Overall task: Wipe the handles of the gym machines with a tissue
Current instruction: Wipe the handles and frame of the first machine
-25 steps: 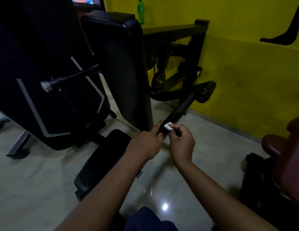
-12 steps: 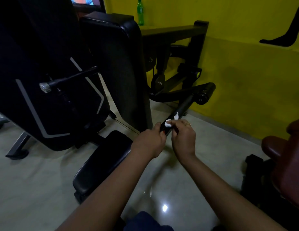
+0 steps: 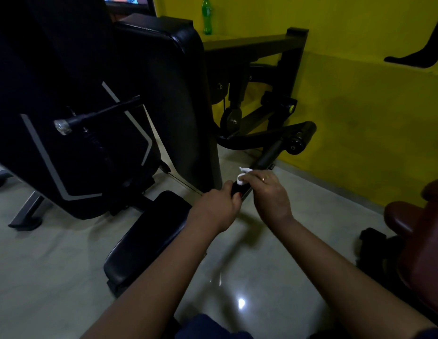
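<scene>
- Clenches the left grip round the near end of the black handle, fingers curled under the bar
- Pinches a small white tissue in the right grip, pressing it on top of the handle just beyond the left grip
- Could leave the underside and the far stretch toward the roller pad unwiped, since so small a wad covers only a patch at a time
- Could tear the tissue or lose it from the pinch if dragged hard along the rubber, putting bare fingertips on the bar
- Might let the handle swing or drop if the left grip loosens, as it looks hinged to the machine arm
- Cannot tell how much tissue lies folded under the right grip, nor see the fingertips beneath it
- Hides the very end of the handle under the left grip
- Hard to make out the handle's surface and its far joint in the dim light
- Cuts off the maroon seat at the right edge
</scene>
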Tool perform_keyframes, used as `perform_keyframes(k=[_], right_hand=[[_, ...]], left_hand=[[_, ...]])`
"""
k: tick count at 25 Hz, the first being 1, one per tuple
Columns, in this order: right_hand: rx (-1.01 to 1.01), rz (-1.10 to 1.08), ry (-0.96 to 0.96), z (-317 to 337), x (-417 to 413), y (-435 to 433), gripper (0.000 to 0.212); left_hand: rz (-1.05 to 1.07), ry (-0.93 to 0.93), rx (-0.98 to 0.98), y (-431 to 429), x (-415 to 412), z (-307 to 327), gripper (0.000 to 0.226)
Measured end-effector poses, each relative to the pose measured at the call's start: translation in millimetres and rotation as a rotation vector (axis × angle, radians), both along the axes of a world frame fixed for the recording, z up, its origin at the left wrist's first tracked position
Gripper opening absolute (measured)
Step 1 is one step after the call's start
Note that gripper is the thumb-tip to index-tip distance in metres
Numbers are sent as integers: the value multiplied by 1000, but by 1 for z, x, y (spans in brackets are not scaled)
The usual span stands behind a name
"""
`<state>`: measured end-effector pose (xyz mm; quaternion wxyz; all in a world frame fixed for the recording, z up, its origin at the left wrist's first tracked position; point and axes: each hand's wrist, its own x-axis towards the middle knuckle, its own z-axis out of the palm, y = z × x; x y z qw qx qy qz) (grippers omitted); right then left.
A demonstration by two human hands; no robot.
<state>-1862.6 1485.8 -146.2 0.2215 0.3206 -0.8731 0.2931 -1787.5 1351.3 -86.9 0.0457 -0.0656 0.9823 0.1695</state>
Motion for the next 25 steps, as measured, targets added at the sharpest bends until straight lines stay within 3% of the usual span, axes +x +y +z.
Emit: perform_keyframes(k=[4,9,14,16,20,23,25], right_hand=[[173,-197,-173,19,-47,-9,23],[355,226,-64,37,-22,-10,21],[776,65,-150,68,-70,-23,20],[920,118,-197,76,-64,-46,22],[868,325,-180,74,-43,-44,15],[682,153,-140,59,-65,-19,20],[440,-16,-83,40,-63,-10,23]], left_hand=[[3,-10,-23,1,0,4,46],[13,-29,-54,2,0,4,47],[27,-31,-34,1,-1,4,45],[20,-34,-26,0,-1,4,47],[18,-40,23,-2,-1,2,47],[15,-37,73,-5,0,3,42],[-6,-58,109,-7,-3,0,43]])
